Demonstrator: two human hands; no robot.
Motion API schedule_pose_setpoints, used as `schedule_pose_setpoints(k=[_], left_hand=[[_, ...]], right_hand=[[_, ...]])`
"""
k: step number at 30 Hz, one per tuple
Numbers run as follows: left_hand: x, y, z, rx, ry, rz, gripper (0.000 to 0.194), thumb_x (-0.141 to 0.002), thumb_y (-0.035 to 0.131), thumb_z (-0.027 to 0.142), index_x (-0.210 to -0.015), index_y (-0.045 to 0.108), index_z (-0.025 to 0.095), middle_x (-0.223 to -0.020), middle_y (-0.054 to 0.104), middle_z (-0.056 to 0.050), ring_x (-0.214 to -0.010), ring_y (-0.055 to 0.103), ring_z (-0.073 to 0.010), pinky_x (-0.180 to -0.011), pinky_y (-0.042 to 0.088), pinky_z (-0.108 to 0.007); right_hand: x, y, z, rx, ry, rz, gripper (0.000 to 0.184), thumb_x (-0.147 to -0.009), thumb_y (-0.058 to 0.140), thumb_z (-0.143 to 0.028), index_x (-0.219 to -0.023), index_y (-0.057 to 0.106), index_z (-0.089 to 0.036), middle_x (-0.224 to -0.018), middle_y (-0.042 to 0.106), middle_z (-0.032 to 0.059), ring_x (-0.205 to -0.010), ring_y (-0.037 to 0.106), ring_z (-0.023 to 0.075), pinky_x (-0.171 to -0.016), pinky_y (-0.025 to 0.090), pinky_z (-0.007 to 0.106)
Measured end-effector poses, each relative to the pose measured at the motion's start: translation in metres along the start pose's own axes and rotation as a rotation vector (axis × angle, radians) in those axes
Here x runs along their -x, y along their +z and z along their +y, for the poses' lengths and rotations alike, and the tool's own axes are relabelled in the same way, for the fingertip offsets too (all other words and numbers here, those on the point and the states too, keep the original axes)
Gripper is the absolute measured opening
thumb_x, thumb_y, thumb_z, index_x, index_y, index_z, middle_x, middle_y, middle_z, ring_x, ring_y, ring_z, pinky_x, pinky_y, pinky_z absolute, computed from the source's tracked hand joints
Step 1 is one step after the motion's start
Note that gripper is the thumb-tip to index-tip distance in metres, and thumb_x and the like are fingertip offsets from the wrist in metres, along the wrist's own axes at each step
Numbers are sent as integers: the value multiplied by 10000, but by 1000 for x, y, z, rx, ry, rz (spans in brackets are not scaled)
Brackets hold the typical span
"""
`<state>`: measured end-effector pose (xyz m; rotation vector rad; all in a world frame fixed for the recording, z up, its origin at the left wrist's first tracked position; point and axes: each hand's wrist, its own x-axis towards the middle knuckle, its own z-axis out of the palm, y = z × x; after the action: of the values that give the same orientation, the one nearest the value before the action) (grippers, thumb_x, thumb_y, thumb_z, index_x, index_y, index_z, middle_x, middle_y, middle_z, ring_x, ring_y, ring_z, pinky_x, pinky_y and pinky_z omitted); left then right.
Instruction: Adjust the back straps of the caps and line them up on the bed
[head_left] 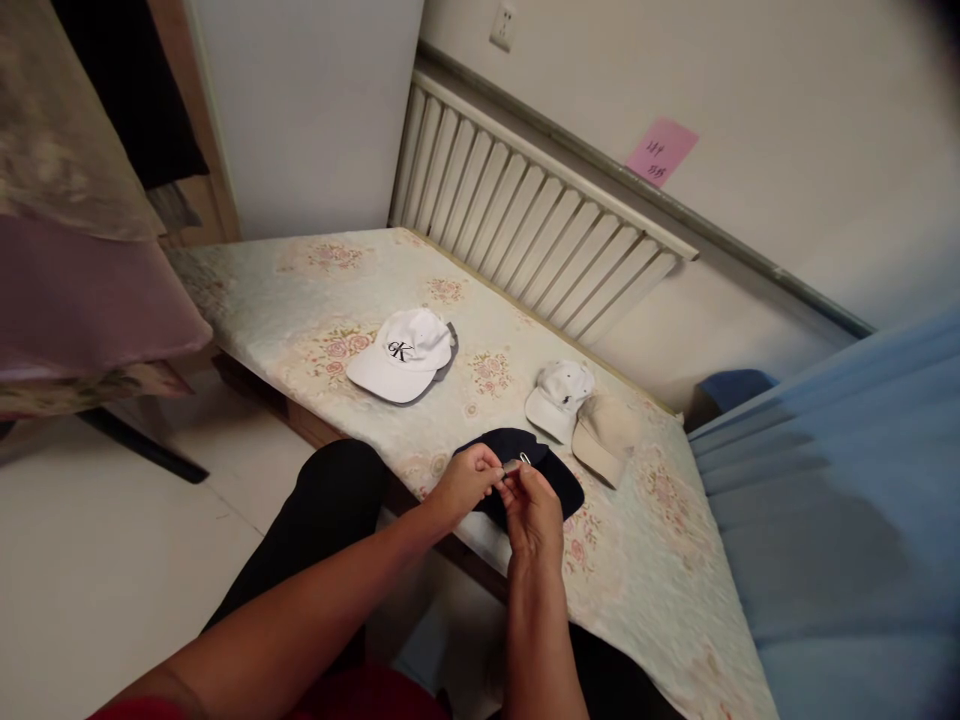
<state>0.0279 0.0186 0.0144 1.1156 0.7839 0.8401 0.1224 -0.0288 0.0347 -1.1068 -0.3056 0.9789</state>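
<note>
A dark navy cap [561, 482] lies on the flowered cover near the edge in front of me. Over it, my left hand [475, 478] and my right hand [534, 500] meet, fingertips almost touching. Both are closed in a pinch around a small greyish piece [511, 466]; its kind is too small to make out, and I cannot tell whether it belongs to the cap. A small white mark shows on the cap just past my right fingers. My hands and wrists hide part of the cap.
Left of my hands rests a white cap with black letters [409, 350], a grey one partly under it. Farther right sit a small white cap [561, 395] and a beige cap [602, 440]. A radiator [517, 200] lines the wall; a blue curtain [832, 500] hangs at right.
</note>
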Motion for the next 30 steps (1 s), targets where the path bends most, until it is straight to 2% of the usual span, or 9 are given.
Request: schedule_pose_setpoints(k=[5, 9, 15, 18, 26, 30], left_hand=[[0, 0, 1, 24, 9, 14, 81, -726, 486, 198, -777, 535, 158, -557, 506, 58, -485, 461, -66, -494, 367, -190], [3, 2, 3, 84, 14, 2, 130, -681, 482, 118, -795, 535, 150, -584, 514, 57, -513, 477, -63, -525, 389, -189], [4, 4, 6, 148, 26, 89, 93, -676, 527, 112, -747, 493, 163, -571, 507, 62, -504, 492, -64, -507, 393, -184], [3, 4, 5, 124, 23, 126, 71, -691, 533, 121, -737, 498, 162, -558, 509, 59, -503, 511, -70, -505, 396, -184], [2, 4, 1, 52, 24, 137, 44, -717, 517, 128, -747, 517, 160, -575, 509, 51, -517, 529, -72, -518, 415, -186], [3, 4, -2, 21, 66, 116, 124, -706, 520, 120, -820, 545, 161, -653, 526, 39, -548, 521, -76, -542, 437, -204]], right_hand=[[-1, -2, -1, 30, -4, -8, 296, -472, 830, -263, -697, 692, -129, -616, 653, 3, -529, 562, 85, -536, 492, 211], [-3, -5, -2, 57, -6, -14, 310, -487, 832, -286, -719, 700, -129, -629, 656, 12, -534, 558, 84, -512, 473, 197], [-5, -7, -1, 107, -10, -22, 364, -453, 854, -301, -746, 710, -139, -645, 670, 16, -548, 569, 85, -541, 491, 199], [-6, -9, 1, 168, -25, -26, 374, -452, 859, -304, -752, 714, -136, -671, 684, 27, -558, 577, 85, -545, 491, 191], [-4, -8, 0, 199, -53, -54, 338, -563, 814, -396, -746, 712, -130, -640, 663, 17, -566, 561, 81, -549, 492, 193], [-5, -9, 1, 256, -57, 14, 325, -529, 814, -377, -707, 696, -132, -598, 642, 6, -539, 549, 86, -523, 473, 195]])
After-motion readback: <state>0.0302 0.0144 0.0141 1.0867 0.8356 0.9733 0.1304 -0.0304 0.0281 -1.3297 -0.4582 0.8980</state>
